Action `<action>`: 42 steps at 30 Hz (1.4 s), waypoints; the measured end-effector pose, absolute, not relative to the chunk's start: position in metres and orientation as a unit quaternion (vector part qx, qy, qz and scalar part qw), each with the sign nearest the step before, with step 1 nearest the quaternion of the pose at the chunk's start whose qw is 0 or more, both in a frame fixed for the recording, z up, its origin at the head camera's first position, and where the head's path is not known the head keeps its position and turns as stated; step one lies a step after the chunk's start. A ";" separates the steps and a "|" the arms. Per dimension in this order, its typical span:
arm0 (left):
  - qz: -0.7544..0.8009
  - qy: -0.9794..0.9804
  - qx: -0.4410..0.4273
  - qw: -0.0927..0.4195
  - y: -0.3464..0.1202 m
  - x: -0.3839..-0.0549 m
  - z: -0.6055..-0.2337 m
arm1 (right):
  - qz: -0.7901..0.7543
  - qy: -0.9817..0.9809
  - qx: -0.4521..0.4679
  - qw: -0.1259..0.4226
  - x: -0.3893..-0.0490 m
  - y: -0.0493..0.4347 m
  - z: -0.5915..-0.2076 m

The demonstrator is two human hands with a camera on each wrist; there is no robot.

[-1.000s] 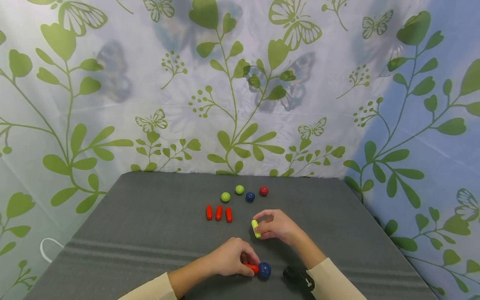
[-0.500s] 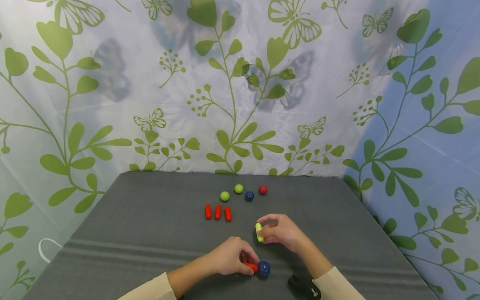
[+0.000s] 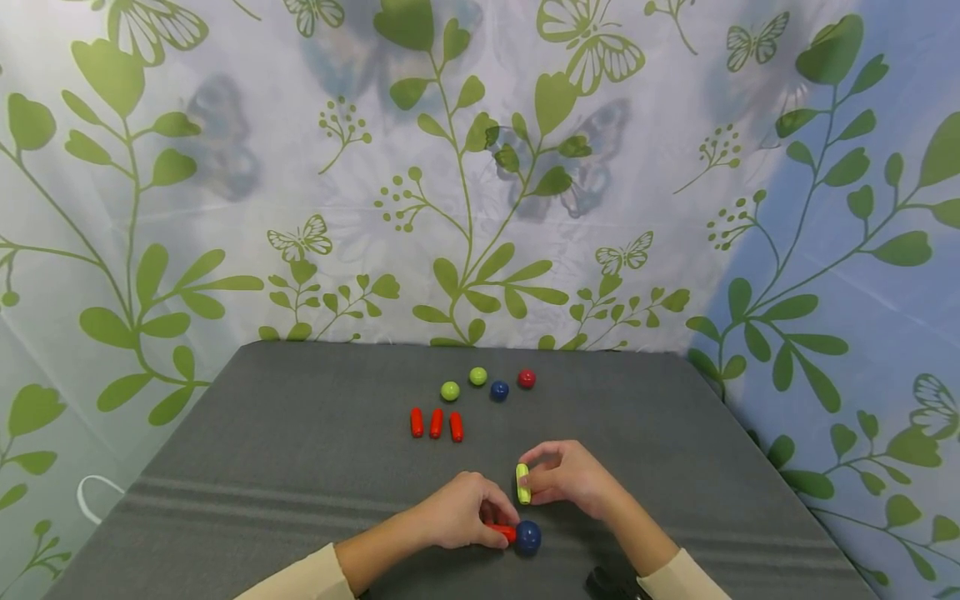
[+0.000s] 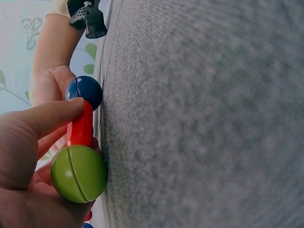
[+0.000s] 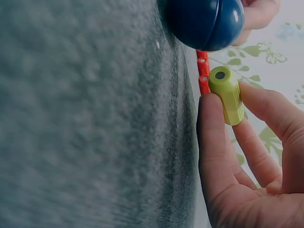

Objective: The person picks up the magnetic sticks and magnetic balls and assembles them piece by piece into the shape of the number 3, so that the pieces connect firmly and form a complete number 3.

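My left hand [image 3: 465,510] pinches a red magnetic rod [image 4: 83,126] low over the grey cloth. One end of the rod meets a blue ball [image 3: 528,537]; at the other end is a green ball [image 4: 79,173], hidden by the hand in the head view. Between thumb and fingers, my right hand [image 3: 573,479] grips a yellow-green magnetic rod [image 3: 522,484], just beyond the blue ball and apart from it. A dark round magnet shows in that rod's near end [image 5: 220,75] in the right wrist view.
Three red rods [image 3: 436,423] lie side by side farther back on the grey table [image 3: 315,450]. Behind them sit two green balls [image 3: 477,377], a smaller-looking blue ball [image 3: 499,391] and a red ball [image 3: 527,379]. A leaf-patterned curtain [image 3: 345,192] encloses the table's back and sides.
My right hand has come nearer, toward the blue ball, carrying the yellow-green rod, which now points more toward me. My left hand with the red rod has stayed almost still.
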State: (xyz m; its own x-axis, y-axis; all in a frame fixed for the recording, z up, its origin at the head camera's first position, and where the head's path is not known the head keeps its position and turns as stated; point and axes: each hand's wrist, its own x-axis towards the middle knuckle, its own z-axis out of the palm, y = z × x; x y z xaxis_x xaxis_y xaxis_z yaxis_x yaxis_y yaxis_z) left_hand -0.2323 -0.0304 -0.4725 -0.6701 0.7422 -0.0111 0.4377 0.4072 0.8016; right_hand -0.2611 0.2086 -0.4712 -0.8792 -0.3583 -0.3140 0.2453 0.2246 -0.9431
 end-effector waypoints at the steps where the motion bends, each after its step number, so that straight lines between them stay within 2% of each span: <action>1: 0.409 0.817 0.361 0.187 -0.030 -0.232 -0.473 | -0.619 0.745 -0.039 0.244 -0.260 0.209 -0.471; 42: 0.392 0.805 0.406 0.180 -0.023 -0.238 -0.474 | -0.614 0.739 -0.066 0.268 -0.245 0.216 -0.476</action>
